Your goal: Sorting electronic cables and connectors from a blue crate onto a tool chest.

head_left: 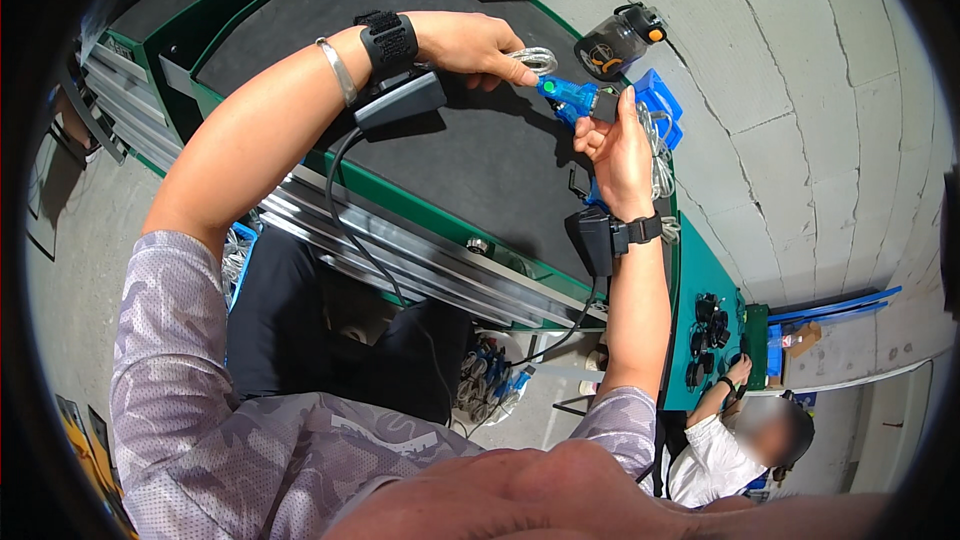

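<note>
at upper middle of the frame, the left hand (482,52) pinches the blue connector (568,94), the right hand (620,155) grasps the dark piece (607,105) at its end; crooked pushing could perhaps jam them

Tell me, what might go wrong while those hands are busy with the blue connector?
The blue connector is held only between the fingertips of the left hand and right hand, so it might slip. The black cable from the left wrist's device hangs past the front edge of the bench and could snag. The bottle is near both hands and might get knocked.
</note>
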{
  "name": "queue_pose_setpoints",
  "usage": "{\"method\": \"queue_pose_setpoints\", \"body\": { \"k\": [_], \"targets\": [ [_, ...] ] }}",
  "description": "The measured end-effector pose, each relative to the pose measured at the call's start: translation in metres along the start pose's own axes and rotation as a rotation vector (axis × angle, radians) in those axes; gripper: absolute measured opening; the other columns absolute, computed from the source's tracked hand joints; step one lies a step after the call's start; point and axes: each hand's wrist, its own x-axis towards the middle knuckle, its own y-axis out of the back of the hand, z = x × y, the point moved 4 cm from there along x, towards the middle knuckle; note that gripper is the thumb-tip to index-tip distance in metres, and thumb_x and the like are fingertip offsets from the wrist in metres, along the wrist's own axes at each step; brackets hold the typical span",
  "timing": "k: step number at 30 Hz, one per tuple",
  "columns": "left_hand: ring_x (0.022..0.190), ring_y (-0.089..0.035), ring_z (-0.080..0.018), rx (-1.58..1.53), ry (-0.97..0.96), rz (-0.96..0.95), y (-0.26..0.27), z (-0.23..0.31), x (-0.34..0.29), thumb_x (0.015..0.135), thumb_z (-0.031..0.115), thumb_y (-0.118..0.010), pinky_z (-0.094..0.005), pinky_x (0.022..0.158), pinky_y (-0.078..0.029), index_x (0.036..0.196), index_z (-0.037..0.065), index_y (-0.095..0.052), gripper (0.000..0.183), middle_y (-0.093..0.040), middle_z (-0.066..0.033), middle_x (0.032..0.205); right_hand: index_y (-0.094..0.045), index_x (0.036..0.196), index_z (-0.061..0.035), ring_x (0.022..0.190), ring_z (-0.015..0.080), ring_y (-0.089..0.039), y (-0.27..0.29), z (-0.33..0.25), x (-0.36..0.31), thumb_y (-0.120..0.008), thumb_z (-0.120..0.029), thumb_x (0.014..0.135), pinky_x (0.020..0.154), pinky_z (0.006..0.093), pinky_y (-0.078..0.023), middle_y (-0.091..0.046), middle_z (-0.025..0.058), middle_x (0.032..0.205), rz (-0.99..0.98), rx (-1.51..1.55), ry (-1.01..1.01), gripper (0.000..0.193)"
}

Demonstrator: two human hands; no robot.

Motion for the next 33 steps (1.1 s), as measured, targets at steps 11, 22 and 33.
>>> {"method": "queue_pose_setpoints", "body": {
  "k": [11, 22, 33],
  "targets": [
    [0.062, -0.056, -0.0133, -0.020, -0.001, 0.009, -0.001, -0.001, 0.002, 0.091, 0.053, -0.057, -0.0290, 0.057, -0.044, 0.091, 0.003, -0.065, 0.050, -0.059, -0.0030, 0.067, -0.060, 0.097, -0.0030, 0.061, 0.0157, -0.060, 0.003, 0.001, 0.001, -0.039, -0.053, 0.099, 0.060, 0.0265, -0.049, -0.063, 0.0087, 0.072, -0.028, 0.101, -0.051, 0.055],
    [0.062, -0.056, -0.0132, -0.027, -0.007, 0.016, -0.001, -0.002, 0.005, 0.091, 0.053, -0.057, -0.0286, 0.057, -0.044, 0.091, 0.003, -0.064, 0.051, -0.058, -0.0027, 0.066, -0.058, 0.096, -0.0026, 0.061, 0.0170, -0.061, 0.009, 0.006, 0.003, -0.041, -0.055, 0.098, 0.061, 0.0266, -0.049, -0.064, 0.0106, 0.073, -0.034, 0.131, -0.113, 0.055],
    [0.074, -0.061, -0.0178, 0.005, -0.147, -0.008, -0.001, 0.018, -0.001, 0.080, 0.037, -0.075, -0.0319, 0.069, -0.048, 0.101, -0.002, -0.062, 0.046, -0.066, -0.0102, 0.082, -0.049, 0.128, -0.0047, 0.088, 0.0228, -0.068, -0.005, -0.012, -0.003, -0.042, -0.036, 0.102, 0.075, 0.0287, -0.053, -0.062, 0.0139, 0.109, -0.088, 0.117, 0.102, 0.041]
  ]
}}
